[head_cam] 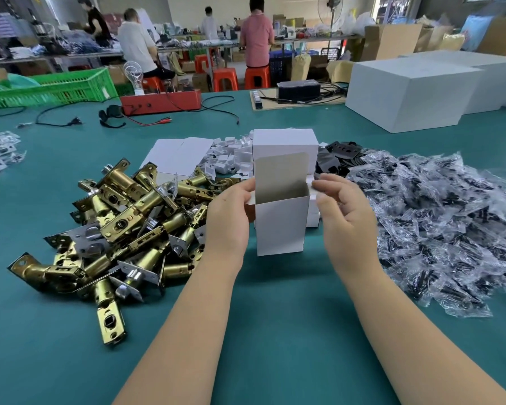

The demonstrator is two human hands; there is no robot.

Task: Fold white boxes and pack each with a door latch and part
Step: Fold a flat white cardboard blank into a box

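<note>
A small white box [281, 226] stands upright over the green table, its top open and its lid flap raised at the back. My left hand [227, 217] grips its left side near the top flap. On the box's right, my right hand [339, 209] pinches the side flap with curled fingers. A pile of brass door latches [123, 223] lies to the left. Clear bags of black parts [438, 217] are heaped on the right. Flat unfolded white boxes [178, 156] lie behind.
A taller stack of white boxes [285, 144] stands right behind the held one, with small white pieces [228, 159] and black plates [343, 153] beside it. Large white cartons [406, 92] sit at the far right, a red device [161, 102] and a green crate [53, 89] at the far left.
</note>
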